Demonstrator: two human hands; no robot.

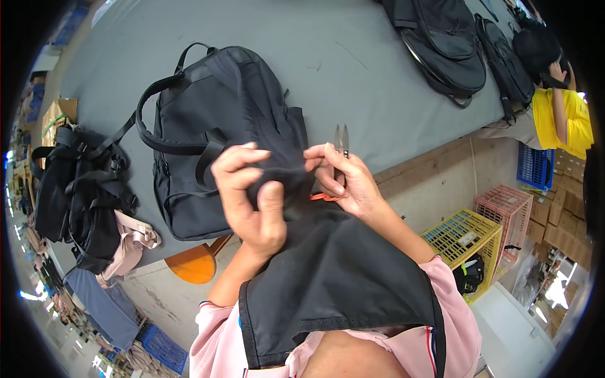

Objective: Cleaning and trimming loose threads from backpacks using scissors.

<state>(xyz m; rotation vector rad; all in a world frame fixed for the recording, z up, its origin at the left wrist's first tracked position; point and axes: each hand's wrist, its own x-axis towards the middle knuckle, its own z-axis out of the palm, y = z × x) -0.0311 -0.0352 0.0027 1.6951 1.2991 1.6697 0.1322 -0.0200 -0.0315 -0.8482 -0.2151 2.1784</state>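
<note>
Black backpack [195, 113] lies on the grey table [302, 38]; the left hand [249, 205] half-curls at its side, whether gripping I cannot tell; the right hand [350, 183] closes round small snips [345, 143], best pointed away from the bag.

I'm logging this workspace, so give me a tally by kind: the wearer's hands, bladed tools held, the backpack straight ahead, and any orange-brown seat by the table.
Left hand and right hand: 2
Snips: 1
Black backpack: 1
Orange-brown seat: 1
Total: 5
</note>
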